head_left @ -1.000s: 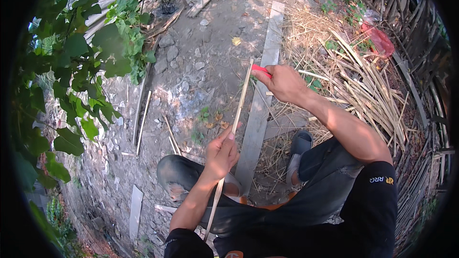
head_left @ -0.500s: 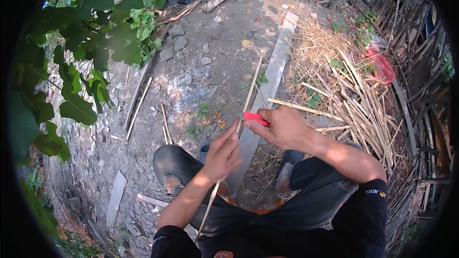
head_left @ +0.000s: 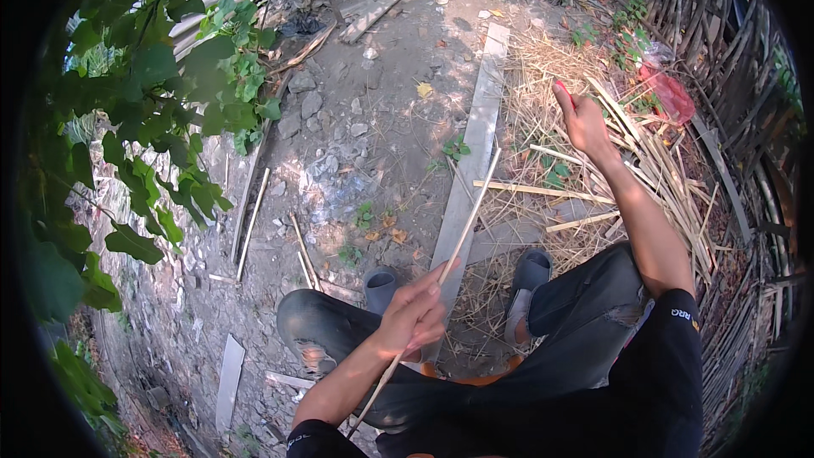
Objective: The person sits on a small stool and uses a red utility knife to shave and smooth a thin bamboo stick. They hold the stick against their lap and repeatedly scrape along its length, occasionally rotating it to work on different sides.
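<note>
My left hand [head_left: 412, 321] is closed around a long thin wooden stick [head_left: 473, 216], which slants from my lap up over the long board on the ground. The stick's far end is free in the air. My right hand [head_left: 585, 125] is lifted far out to the right, over the heap of split sticks [head_left: 649, 153]. It is closed on a small red-handled tool [head_left: 560, 83]. Only a little red shows past the fingers, and no blade can be made out. The hands are well apart.
A long grey board [head_left: 483, 110] lies between my sandalled feet. Dry shavings [head_left: 543, 55] and a red plastic bag [head_left: 670, 93] lie to the right, beside a stick fence [head_left: 721, 59]. Leafy branches [head_left: 140, 119] hang at left. Stones [head_left: 311, 103] dot the ground.
My right hand has swung from beside the left hand, at the stick, far out to the upper right with the red-handled tool. My left hand has shifted slightly down and right, still gripping the stick.
</note>
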`<act>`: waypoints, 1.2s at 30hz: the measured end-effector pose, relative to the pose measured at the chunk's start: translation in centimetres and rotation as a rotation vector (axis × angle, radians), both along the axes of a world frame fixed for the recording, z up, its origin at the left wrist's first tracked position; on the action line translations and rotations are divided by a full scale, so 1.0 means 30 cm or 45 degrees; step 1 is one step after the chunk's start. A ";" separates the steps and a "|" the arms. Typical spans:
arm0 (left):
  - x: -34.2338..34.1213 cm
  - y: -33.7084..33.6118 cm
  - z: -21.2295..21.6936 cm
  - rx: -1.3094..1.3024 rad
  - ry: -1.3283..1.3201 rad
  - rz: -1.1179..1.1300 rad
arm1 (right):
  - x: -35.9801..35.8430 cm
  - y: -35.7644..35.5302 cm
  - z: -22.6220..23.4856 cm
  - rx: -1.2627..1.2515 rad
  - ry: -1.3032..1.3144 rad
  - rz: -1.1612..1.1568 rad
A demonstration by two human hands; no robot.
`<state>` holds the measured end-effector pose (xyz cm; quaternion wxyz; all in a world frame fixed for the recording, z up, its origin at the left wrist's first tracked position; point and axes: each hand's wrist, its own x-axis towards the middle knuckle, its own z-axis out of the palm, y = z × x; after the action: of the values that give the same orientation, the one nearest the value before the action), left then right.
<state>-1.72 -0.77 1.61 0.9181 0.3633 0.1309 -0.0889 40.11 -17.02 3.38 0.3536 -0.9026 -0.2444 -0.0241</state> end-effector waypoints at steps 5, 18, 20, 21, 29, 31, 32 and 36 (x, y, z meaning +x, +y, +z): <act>0.045 0.066 -0.030 -0.242 0.043 0.122 | -0.285 0.036 0.083 -0.039 0.031 0.372; 0.004 0.057 -0.027 -0.369 -0.042 -0.037 | -0.140 0.159 -0.057 -0.258 0.323 0.204; 0.019 0.053 -0.038 -0.378 -0.124 -0.083 | 0.046 0.010 -0.110 -0.125 0.105 0.074; 0.034 0.076 -0.044 -0.355 -0.099 -0.024 | 0.048 -0.023 -0.113 -0.057 0.105 0.006; 0.061 0.078 -0.044 -0.323 -0.019 0.070 | -0.261 0.101 0.031 0.262 0.698 0.346; 0.072 0.065 -0.029 -0.278 -0.029 0.052 | -0.379 0.140 0.039 0.279 0.875 0.576; 0.087 0.055 -0.026 -0.263 -0.041 0.020 | -0.425 0.151 0.033 0.290 0.915 0.620; 0.106 0.028 -0.053 -0.224 -0.059 0.038 | -0.467 0.191 0.001 0.383 0.986 0.695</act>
<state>1.46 0.08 0.02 0.9505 0.2812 0.1065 -0.0780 26.10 -11.28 3.41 0.5382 -0.6873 -0.3163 0.3715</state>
